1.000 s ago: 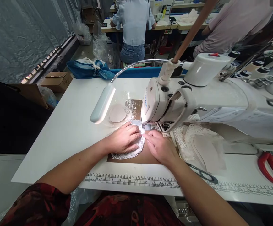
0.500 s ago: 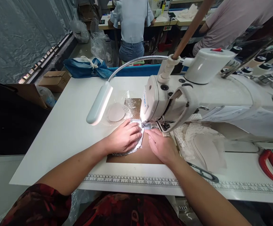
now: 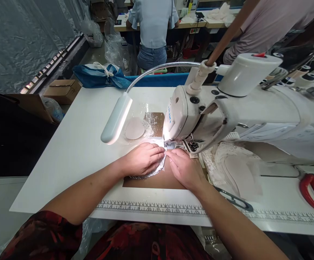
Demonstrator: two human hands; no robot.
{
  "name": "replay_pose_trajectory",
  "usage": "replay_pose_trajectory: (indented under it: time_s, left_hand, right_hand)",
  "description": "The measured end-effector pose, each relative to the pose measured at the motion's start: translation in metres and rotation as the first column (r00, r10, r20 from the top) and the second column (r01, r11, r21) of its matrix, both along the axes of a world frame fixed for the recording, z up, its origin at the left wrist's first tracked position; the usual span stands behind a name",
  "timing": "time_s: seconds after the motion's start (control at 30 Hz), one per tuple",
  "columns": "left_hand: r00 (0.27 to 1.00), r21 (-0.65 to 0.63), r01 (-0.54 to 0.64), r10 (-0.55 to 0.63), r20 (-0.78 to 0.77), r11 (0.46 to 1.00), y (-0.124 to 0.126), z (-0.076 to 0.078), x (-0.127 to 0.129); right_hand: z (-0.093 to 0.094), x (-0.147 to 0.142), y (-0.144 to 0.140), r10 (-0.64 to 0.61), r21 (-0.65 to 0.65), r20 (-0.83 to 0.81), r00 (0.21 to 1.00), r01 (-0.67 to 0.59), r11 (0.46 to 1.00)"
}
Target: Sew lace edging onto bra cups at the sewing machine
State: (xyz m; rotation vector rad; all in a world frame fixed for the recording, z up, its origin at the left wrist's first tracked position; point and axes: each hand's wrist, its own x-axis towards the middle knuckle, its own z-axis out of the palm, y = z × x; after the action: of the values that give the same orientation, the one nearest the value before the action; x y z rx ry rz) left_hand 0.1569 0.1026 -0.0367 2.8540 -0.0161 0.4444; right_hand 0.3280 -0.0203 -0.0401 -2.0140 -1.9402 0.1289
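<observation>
The white bench [image 3: 72,144] carries a white sewing machine [image 3: 227,112] whose head hangs over the work, with a gooseneck lamp [image 3: 116,119] lit just to its left. A printed ruler strip [image 3: 151,207] runs along the near edge, and a heap of lace pieces [image 3: 227,159] lies under the machine arm at the right.

The lace piece [image 3: 160,168] sits on the brown plate in front of the needle, its far edge under the presser foot [image 3: 170,145].

The left hand [image 3: 142,159] lies flat on the lace, fingers spread and pressing, holding nothing up. The right hand [image 3: 184,168] rests with its fingertips pinched narrowly at the fabric edge, very near the foot.

The chief risk, as I judge it, is to those right fingertips: they are so close to the needle that a quick feed could draw them in. Uneven pressure between the two hands could also skew the lace and pull the seam off its edge, or pucker the open mesh.
</observation>
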Motion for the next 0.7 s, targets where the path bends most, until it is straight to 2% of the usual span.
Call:
replay_pose_trajectory:
  time_s: [0.13,0.37,0.7]
  left_hand:
    - [0.997,0.021,0.008,-0.007,-0.076,1.0,0.0009,0.0022,-0.0003]
    - [0.998,-0.001,-0.009,0.009,-0.061,1.0,0.0026,-0.0013,-0.0036]
    - [0.993,0.02,-0.059,0.061,-0.106,0.998,0.0039,-0.0043,-0.0039]
  right_hand:
    - [-0.0013,-0.0001,-0.0014,0.075,0.097,-0.095,0.993,-0.065,0.993]
    - [-0.0019,-0.0008,0.0009,0.032,0.0,-0.012,0.999,-0.032,0.999]
    - [-0.005,-0.0011,0.0042,0.028,0.015,0.018,0.999,-0.028,0.999]
